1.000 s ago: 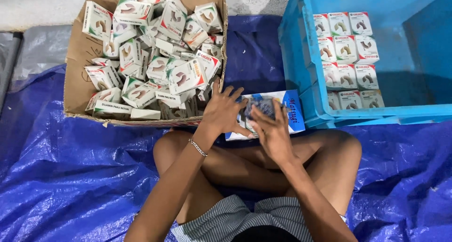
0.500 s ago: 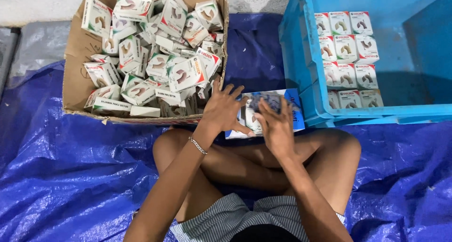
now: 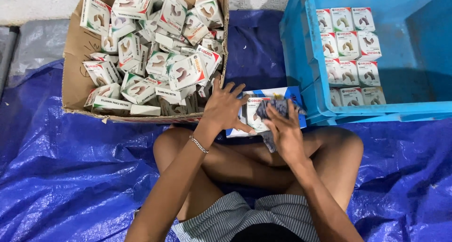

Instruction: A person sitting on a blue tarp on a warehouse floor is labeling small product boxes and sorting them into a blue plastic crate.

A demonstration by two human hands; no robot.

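Head view: right hand [image 3: 285, 131] and grey cloth [image 3: 278, 109] hide small box [image 3: 256, 114].

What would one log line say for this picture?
left hand: holds small white carton | right hand: wipes it with grey cloth | blue plastic crate: cartons in rows

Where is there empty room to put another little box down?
The right half of the blue crate, beside the stacked small boxes, is bare. Blue tarp left of the knees is open too. The cardboard box is heaped full.
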